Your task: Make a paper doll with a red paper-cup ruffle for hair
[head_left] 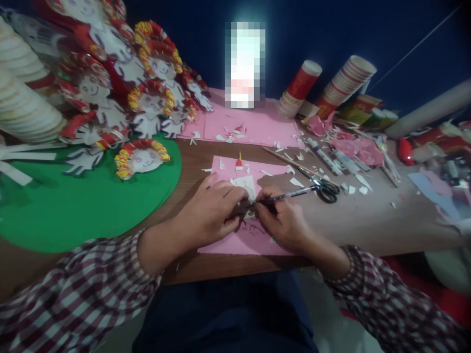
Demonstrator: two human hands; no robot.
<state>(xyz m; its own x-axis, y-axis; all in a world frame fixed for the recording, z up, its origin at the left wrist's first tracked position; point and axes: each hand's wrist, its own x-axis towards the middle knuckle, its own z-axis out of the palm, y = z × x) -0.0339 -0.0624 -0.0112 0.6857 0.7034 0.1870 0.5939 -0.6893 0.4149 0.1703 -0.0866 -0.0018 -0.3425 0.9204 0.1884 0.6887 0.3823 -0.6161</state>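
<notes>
Between the fingers of my right hand [283, 220] is a dark pen [290, 194], its upper end slanting up to the right. My left hand [213, 211] pinches a small white paper piece [243, 185] at the pen's lower end. Its lower part is partly covered by my fingers. Both hands rest over a pink paper sheet [224, 245] with dark pen marks on it. A small red and yellow paper piece [239, 163] lies on the sheet just beyond my hands. Black-handled scissors [326, 190] lie to the right of the pen.
On the left is a green paper oval [110, 211] with several paper figures [145, 159] around it. Stacked paper cups [346, 81] and a red cup stack [303, 83] stand at the back right. Markers [324, 156], paper scraps and crumpled pink paper [358, 147] lie on the right.
</notes>
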